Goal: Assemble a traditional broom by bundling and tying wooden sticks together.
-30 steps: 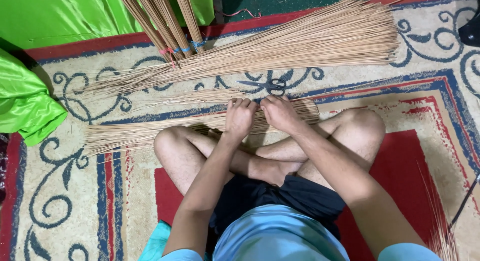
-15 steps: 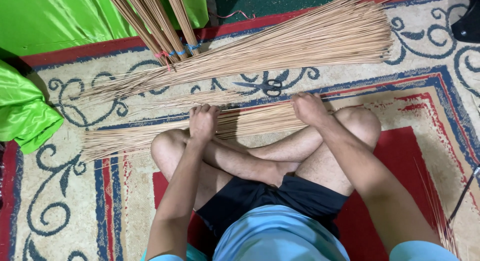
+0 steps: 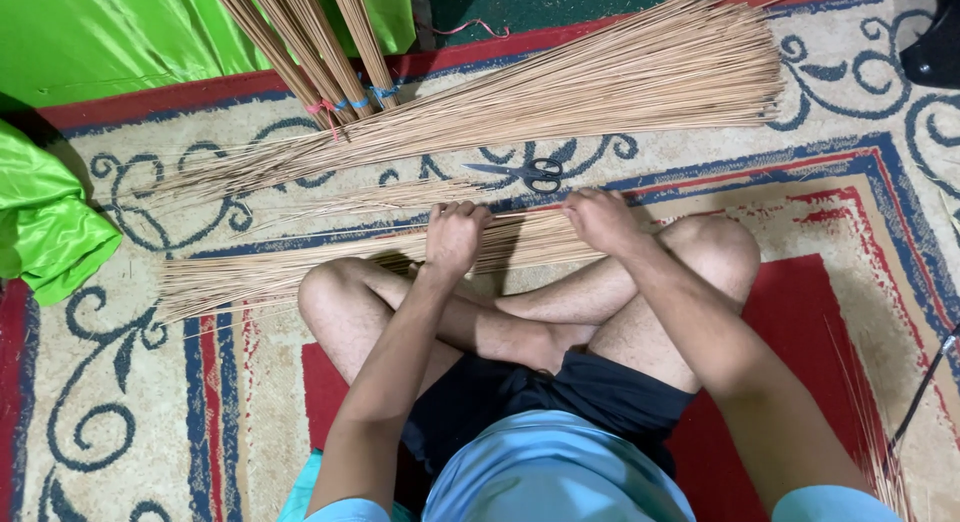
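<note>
Tan stick bundle (image 3: 300, 267) flat on carpet, across crossed legs.

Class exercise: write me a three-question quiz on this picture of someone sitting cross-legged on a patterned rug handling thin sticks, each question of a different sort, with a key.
1. True or false: both hands grip the same bundle of thin sticks.
2. What lies on the rug just beyond the hands? A) a knife B) scissors C) a comb
3. Fill in: the tied bundles at the top are bound with red and ____ ties.

Key
1. True: the left hand and right hand both close on it, set apart along its length.
2. B, the scissors.
3. Blue.
</note>
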